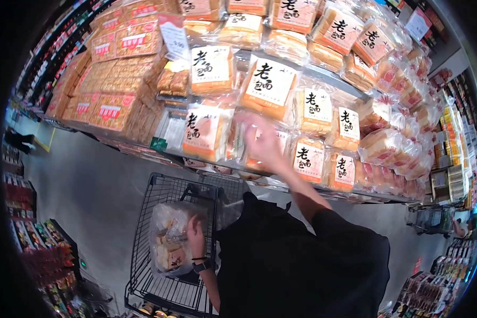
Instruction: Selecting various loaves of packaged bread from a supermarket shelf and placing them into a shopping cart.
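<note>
My right hand (258, 137), somewhat blurred, reaches over the front of a bread display, among bagged loaves with white and orange labels. A labelled loaf bag (268, 85) lies just beyond it, another bag (205, 131) to its left; whether the fingers grip anything cannot be told. Below, my left hand (196, 234), with a dark watch at the wrist, is at the right side of a clear plastic bag (171, 258) of packed bread. That bag sits in a black wire shopping cart (143, 238). Its fingertips are blurred, so its hold is unclear.
Stacked packs of browned pastry (107, 107) fill the display's left part, with a hanging price sign (174, 39) beside them. More loaves in clear bags (397, 147) are heaped at the right. Grey floor (91, 171) shows left of the cart. Another cart (429, 220) stands far right near a person.
</note>
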